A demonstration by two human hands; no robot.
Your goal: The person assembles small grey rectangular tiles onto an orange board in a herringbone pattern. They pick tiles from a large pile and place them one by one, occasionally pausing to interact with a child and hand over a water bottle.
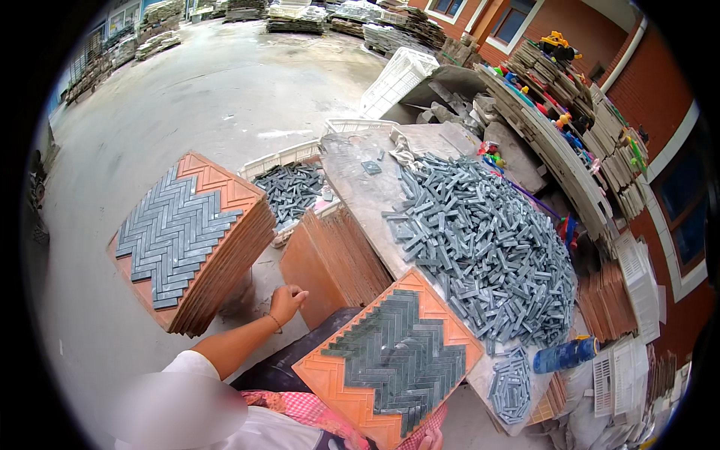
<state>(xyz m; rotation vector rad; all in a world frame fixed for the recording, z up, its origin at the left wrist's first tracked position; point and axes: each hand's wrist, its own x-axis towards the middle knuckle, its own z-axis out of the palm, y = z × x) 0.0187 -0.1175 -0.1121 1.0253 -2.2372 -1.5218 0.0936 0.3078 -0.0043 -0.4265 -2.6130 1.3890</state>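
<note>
Left hand (287, 304) curls closed near upright rust-brown boards (311, 262); right hand (431, 439) sits near-side by the orange rectangular tray (334, 370) of grey herringbone tiles (409, 352), grip unclear.

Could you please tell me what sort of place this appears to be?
Probably an outdoor stone-tile yard: a heap of grey strips covers much of the worktop, an orange tray holds herringbone rows, and stacked slabs stand beyond.

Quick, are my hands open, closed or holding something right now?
Left hand: loosely curled, nothing visible in it; whether it's closed can't be told.
Right hand: partly visible beside the orange tray; its grip can't be told.
</note>
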